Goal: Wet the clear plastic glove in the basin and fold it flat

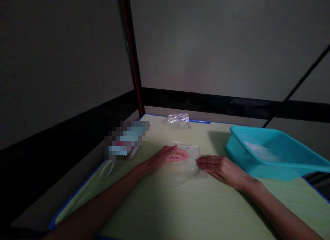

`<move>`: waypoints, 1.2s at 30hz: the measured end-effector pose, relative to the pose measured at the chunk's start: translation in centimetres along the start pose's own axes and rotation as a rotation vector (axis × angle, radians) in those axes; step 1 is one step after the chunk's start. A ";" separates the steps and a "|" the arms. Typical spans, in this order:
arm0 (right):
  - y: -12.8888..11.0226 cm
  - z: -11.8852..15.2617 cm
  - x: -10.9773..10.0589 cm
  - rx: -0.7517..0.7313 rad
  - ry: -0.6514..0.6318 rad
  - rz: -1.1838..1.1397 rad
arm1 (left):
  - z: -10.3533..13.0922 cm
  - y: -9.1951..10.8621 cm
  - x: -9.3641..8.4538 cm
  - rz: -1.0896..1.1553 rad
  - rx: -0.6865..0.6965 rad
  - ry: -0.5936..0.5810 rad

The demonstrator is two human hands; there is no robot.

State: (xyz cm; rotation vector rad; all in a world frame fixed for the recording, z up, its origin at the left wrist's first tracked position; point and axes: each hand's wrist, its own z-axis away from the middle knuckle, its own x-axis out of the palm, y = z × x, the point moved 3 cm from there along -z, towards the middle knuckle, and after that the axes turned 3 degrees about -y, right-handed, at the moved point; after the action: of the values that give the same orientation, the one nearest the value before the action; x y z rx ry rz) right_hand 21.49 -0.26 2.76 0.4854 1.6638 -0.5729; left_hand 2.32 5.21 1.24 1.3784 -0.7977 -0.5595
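A clear plastic bag [192,169] lies flat on the pale green table [154,209], partly under my hands. My left hand [172,155] rests on the bag's left part, its fingers stretched out and pointing right. From the right, my right hand [219,167] touches the bag's right edge with its fingers extended and close together. A small gap separates the two hands' fingertips, and the bag's surface shows between them. Neither hand is wrapped round anything.
A turquoise basin [239,159] with something whitish inside stands at the right. More clear plastic [178,118] lies at the table's back edge near a blue strip [199,121]. At the left is a blurred-out object [127,140] with a white loop [107,168].
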 end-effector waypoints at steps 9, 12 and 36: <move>0.5 0.1 -0.2 0.062 0.072 -0.225 | -0.1 -0.2 -0.1 0.007 -0.018 -0.022; 0.7 0.1 -0.2 0.087 0.086 -0.292 | -0.1 -0.3 -0.1 0.004 -0.046 -0.023; 1.0 -0.7 -0.4 0.385 0.074 -0.721 | 0.4 0.0 0.3 0.304 -0.303 0.050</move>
State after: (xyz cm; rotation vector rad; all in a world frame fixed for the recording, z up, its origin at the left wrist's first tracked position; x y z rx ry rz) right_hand 21.60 0.92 3.14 0.1608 1.7904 -1.4348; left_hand 2.15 4.72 1.25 0.9678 -0.8258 -0.3869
